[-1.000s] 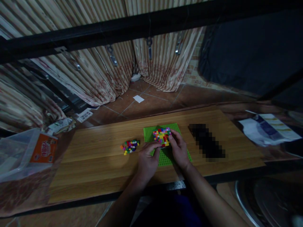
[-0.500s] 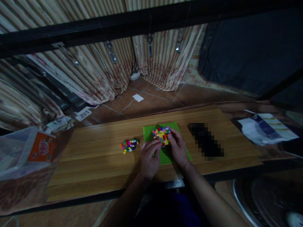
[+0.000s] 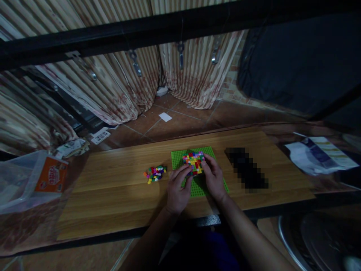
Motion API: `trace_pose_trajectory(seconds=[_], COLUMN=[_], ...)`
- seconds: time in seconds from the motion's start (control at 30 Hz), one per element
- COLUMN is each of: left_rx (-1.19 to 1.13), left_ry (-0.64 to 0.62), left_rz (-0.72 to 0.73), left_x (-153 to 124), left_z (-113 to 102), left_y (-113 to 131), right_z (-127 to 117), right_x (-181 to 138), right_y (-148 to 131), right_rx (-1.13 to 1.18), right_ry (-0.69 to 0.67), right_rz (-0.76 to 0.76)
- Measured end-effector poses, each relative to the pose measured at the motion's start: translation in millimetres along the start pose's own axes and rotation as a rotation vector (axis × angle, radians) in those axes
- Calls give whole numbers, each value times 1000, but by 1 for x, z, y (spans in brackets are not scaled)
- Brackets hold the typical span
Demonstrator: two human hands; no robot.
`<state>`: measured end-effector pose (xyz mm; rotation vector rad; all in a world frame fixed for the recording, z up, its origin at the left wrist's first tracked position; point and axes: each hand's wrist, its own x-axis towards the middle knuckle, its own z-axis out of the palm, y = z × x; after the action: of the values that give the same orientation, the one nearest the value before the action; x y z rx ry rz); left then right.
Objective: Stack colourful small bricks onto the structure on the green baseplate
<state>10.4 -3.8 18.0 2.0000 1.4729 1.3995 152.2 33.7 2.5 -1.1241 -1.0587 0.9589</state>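
Observation:
A block of small multicoloured toy bricks point(image 3: 194, 162) is held above a green studded baseplate point(image 3: 208, 191) on the wooden table. My right hand point(image 3: 214, 178) grips its right side, thumb on the near top and fingers behind the edge. At the lower left edge, my left hand point(image 3: 179, 186) has its fingers bent against the block, its thumb below them. Whether a loose brick is pinched between those fingertips cannot be made out. Left of the baseplate lies a small pile of loose coloured bricks point(image 3: 155, 174).
A dark pixelated object point(image 3: 248, 169) lies right of the baseplate on the wooden table point(image 3: 113, 195). A clear plastic bin point(image 3: 22, 180) with an orange label stands at the left. White and blue packaging point(image 3: 321, 154) sits at the right. Striped curtains point(image 3: 118, 86) hang behind.
The fingers of my left hand have shifted slightly up onto the block's left edge. My right hand keeps its grip. The whole view has drifted a little.

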Motion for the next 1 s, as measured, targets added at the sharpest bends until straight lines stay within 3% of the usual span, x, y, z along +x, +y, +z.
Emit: trace_pose_trajectory(seconds=[0.2, 0.37, 0.67, 1.0], left_rx=[-129, -188, -226, -212], left_ry=[-38, 19, 155, 124], left_rz=[-117, -222, -242, -167], left_x=[3, 10, 16, 16], left_z=[-9, -4, 8, 11], left_y=[4, 9, 11, 10], right_z=[0, 0, 0, -1], right_x=[0, 0, -1, 0], right_y=[1, 0, 0, 3], right_rx=[-14, -4, -29, -86], right_ry=[10, 0, 8, 10], right_rz=[9, 4, 1, -20])
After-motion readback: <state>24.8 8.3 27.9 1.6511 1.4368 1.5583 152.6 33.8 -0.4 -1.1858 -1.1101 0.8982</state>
